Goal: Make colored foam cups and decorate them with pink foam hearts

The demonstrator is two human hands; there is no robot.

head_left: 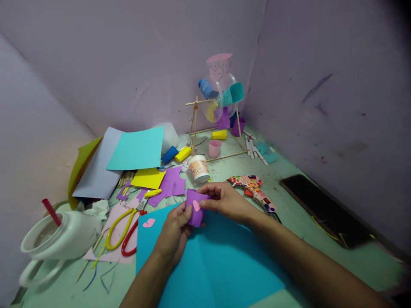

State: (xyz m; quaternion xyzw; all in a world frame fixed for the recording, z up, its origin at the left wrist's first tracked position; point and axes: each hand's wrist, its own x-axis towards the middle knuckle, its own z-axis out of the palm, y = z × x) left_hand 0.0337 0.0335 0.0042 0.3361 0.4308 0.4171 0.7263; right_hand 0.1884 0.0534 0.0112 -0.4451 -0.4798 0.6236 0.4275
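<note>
A small purple paper cup [192, 219] is in my left hand [176, 229], whose thumb and fingers are wrapped round its lower left side. On its front lies a pink paper heart [196, 206]. My right hand [224, 200] closes on the cup's upper right side, the thumb tip against the heart's edge and the fingers near the rim. Beneath both hands spreads a blue paper sheet [205, 265], with another pink cut-out [149, 223] on its left corner. Just beyond, a white and orange printed paper cup [199, 168] lies tilted.
A stick frame with a wheel of coloured cups [220, 92] stands at the back. Scissors [123, 231], paper scraps and a white mug-like vessel [61, 239] are on the left. A flower-patterned glue gun [253, 190] and a dark phone-like slab [327, 209] lie to the right.
</note>
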